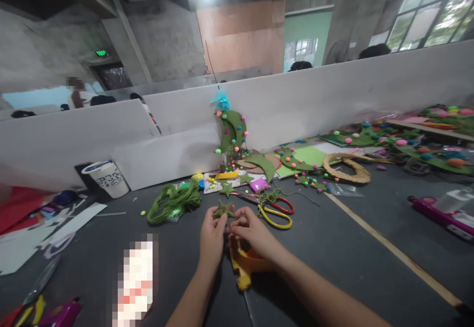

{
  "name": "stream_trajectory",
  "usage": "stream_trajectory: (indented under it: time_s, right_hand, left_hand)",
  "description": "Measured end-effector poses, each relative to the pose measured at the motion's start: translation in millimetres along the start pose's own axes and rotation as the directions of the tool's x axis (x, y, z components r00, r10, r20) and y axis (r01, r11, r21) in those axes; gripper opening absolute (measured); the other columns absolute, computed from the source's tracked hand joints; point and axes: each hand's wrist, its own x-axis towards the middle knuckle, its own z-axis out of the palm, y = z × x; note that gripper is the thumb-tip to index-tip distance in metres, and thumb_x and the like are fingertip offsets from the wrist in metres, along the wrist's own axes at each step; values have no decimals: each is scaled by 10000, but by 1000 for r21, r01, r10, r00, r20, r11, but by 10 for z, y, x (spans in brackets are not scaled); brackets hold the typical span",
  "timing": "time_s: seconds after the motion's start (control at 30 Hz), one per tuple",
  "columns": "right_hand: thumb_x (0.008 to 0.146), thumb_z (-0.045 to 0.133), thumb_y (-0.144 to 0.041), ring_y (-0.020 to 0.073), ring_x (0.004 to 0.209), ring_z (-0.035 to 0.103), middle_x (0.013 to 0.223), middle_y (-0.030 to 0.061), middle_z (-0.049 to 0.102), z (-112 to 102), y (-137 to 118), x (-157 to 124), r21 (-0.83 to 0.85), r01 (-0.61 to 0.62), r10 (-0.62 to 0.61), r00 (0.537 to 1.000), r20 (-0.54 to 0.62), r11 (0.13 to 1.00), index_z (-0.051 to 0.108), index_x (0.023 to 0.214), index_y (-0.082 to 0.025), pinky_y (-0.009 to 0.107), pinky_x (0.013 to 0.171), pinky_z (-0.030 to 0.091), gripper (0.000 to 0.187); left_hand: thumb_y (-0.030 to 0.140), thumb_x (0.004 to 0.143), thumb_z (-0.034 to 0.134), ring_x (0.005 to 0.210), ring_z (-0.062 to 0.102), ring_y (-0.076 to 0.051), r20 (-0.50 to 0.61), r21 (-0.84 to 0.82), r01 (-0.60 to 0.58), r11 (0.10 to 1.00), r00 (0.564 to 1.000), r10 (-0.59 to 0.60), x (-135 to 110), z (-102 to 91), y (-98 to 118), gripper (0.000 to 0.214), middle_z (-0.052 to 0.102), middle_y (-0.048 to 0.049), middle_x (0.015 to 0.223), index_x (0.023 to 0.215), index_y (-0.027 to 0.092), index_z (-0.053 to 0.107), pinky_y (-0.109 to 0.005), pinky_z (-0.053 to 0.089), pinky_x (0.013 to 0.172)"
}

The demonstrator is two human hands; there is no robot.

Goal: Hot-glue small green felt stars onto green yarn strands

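My left hand (212, 233) holds a small green felt star (222, 210) between thumb and fingers, above the dark tabletop. Close against it, my right hand (249, 227) has its fingertips pinched together at the star's lower right edge. Whatever those fingertips grip is too small or hidden to make out. Below the right hand lies a yellow glue gun (242, 267), partly covered by the hand and forearm, its cord running toward me. Just beyond the hands are scissors (276, 216) with red and yellow handles, another green star (226, 188) and a skein of green yarn (176, 201).
A green crescent (235, 129) dotted with coloured pompoms hangs before the white partition (177, 119). At right lie a woven ring (346, 169) and a purple tool (440, 216). A white cup (107, 179) stands at left, near paper scraps (22, 253). People show behind the partition.
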Motion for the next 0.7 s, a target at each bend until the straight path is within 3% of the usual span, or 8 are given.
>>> stream_trajectory:
  time_s: [0.07, 0.13, 0.27, 0.37, 0.47, 0.7]
  right_hand:
    - [693, 528, -198, 93, 428, 463, 495, -108, 469, -23, -28, -21, -54, 39, -39, 999, -3, 998, 402, 817, -223, 185, 448, 335, 178]
    - [732, 526, -227, 95, 420, 434, 476, -94, 461, -48, -45, -44, -224, 121, -131, 991, -30, 967, 463, 792, -212, 190, 440, 294, 88]
    - [801, 473, -222, 116, 535, 516, 613, -19, 604, -77, -30, -87, -500, 240, -281, 960, -7, 832, 558, 786, -198, 204, 523, 328, 90]
    - [802, 464, -217, 119, 555, 520, 644, -5, 618, -85, -3, -90, -514, 243, -288, 958, -8, 823, 587, 767, -191, 203, 543, 338, 131]
    - [775, 485, -216, 112, 526, 479, 605, -15, 580, -99, 16, -60, -441, 200, -246, 968, -48, 875, 617, 776, -175, 201, 521, 324, 138]
    - [726, 532, -217, 98, 505, 406, 556, -26, 512, -188, -51, -42, -399, 171, -200, 979, -32, 901, 650, 708, -144, 193, 480, 291, 140]
  left_hand:
    - [290, 765, 576, 736, 621, -147, 5, -9, 38, 999, 999, -38, -7, 15, -21, 225, 676, -41, 861, 951, 180, 516, -237, 443, 668]
    - [294, 750, 596, 617, 588, -119, 17, -33, 79, 996, 997, -78, -20, 40, -40, 227, 658, -5, 745, 931, 175, 527, -203, 413, 567]
    - [280, 722, 631, 521, 515, -75, 48, -186, 170, 968, 985, -164, -52, 87, -23, 209, 606, 34, 648, 868, 161, 541, -172, 379, 512]
    - [257, 700, 656, 541, 522, -66, 61, -280, 226, 933, 974, -218, -62, 92, 30, 210, 620, 21, 691, 848, 150, 553, -174, 407, 553]
    - [241, 678, 677, 569, 542, -69, 55, -297, 251, 921, 968, -246, -53, 68, 69, 215, 635, 5, 724, 837, 138, 576, -177, 428, 580]
    - [215, 644, 703, 473, 508, -59, 54, -295, 313, 903, 949, -311, -19, -2, 88, 164, 584, 13, 553, 733, 113, 609, -147, 400, 475]
